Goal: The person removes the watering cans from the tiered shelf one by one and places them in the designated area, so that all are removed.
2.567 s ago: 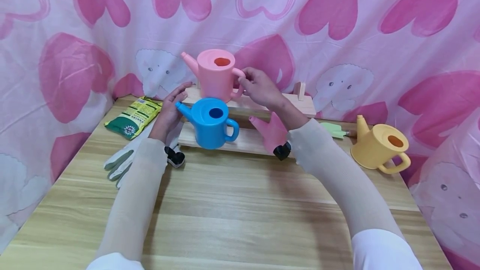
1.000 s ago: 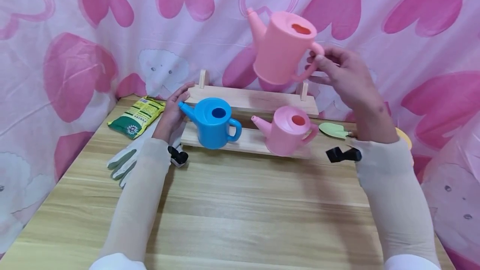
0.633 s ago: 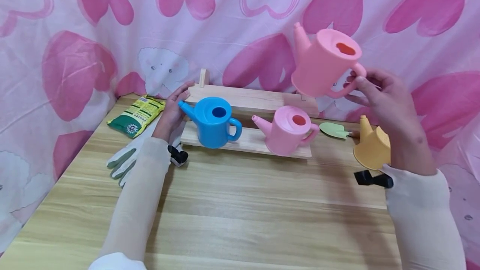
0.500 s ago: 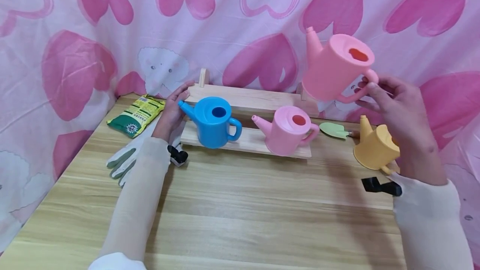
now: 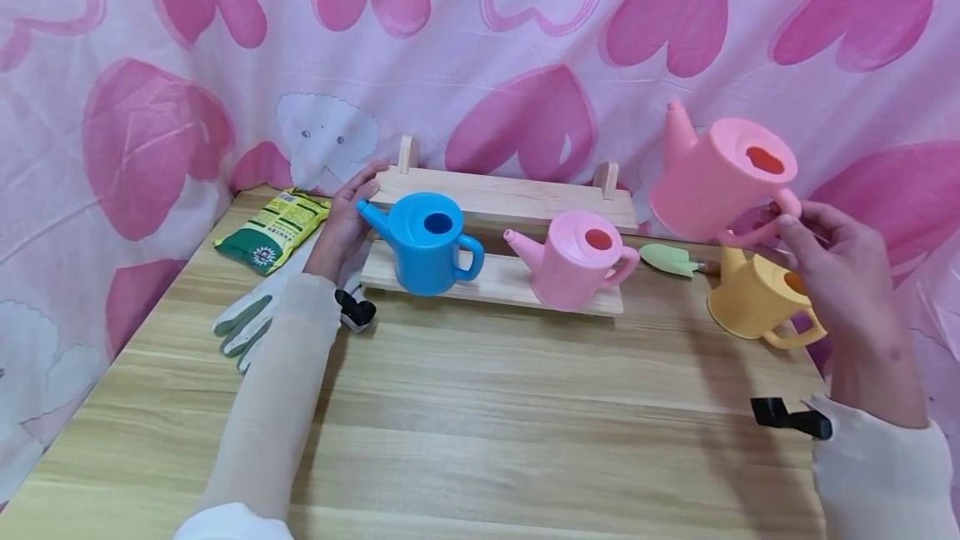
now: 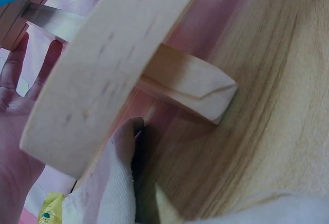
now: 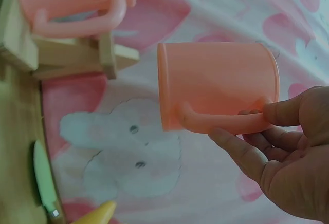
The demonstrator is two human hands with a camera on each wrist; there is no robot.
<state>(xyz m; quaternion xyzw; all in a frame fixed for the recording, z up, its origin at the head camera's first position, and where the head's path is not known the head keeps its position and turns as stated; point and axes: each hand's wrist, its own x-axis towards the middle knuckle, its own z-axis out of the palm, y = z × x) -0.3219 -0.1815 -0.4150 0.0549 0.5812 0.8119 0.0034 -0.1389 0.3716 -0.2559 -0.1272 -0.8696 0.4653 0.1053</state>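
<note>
My right hand (image 5: 843, 273) holds a coral-pink watering can (image 5: 723, 177) by its handle, thumb on top and fingers under. The can is raised and tilted, spout to the left, partly overlapping a yellow watering can (image 5: 757, 298) that stands on the table. At the left end of the two-tier wooden shelf (image 5: 502, 194) my left hand (image 5: 348, 219) rests, its fingers extended along the upper board's end, as the left wrist view also shows. On the lower board stand a blue watering can (image 5: 423, 248) and a pink watering can (image 5: 570, 265).
To the left lie a green and yellow bag (image 5: 277, 232) and white-and-grey gloves (image 5: 251, 319). A green trowel (image 5: 670, 260) lies right of the shelf. Behind the wooden table (image 5: 510, 432) hangs a heart-patterned curtain (image 5: 517, 123).
My right hand has lifted the coral-pink watering can off the upper board and carried it right, then lower, toward the yellow can. My left hand stays at the shelf's end.
</note>
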